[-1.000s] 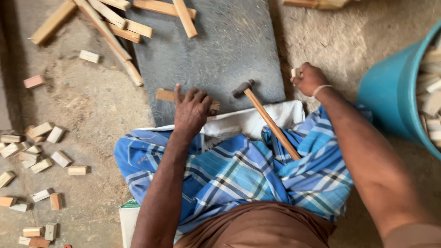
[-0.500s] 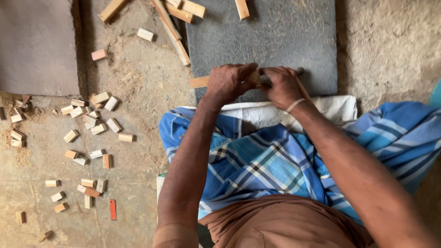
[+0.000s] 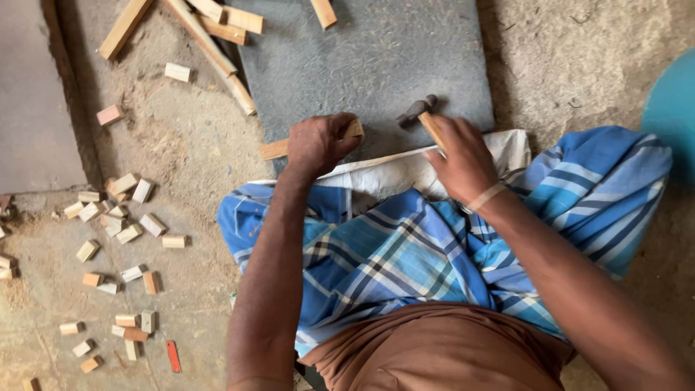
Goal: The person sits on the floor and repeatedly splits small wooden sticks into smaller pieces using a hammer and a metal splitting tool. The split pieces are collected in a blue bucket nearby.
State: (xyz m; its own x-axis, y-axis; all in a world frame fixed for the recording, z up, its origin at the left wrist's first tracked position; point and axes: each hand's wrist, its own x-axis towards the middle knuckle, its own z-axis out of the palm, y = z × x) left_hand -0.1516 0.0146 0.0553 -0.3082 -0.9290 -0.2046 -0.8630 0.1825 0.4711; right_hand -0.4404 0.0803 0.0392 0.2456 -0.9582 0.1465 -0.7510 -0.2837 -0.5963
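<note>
My left hand [image 3: 317, 143] grips a short wooden strip [image 3: 275, 149] lying flat on the near edge of a grey stone slab [image 3: 376, 58]. The strip's ends stick out on both sides of my fingers. My right hand [image 3: 460, 159] is closed around the wooden handle of a hammer [image 3: 418, 112]. The hammer's dark metal head rests low over the slab, just right of the strip. Both hands lie above my blue checked cloth [image 3: 405, 253] and a white cloth [image 3: 405, 170] at the slab's edge.
Several long wooden sticks [image 3: 210, 36] lie at the slab's upper left. Many small wood blocks [image 3: 119, 224] are scattered on the sandy floor at left. A teal tub [image 3: 670, 108] shows at the right edge. A grey board [image 3: 32, 94] lies far left.
My right hand came back from beside the tub at right, met the left at the strip, and now grips the hammer handle. The view has shifted right and left since.
</note>
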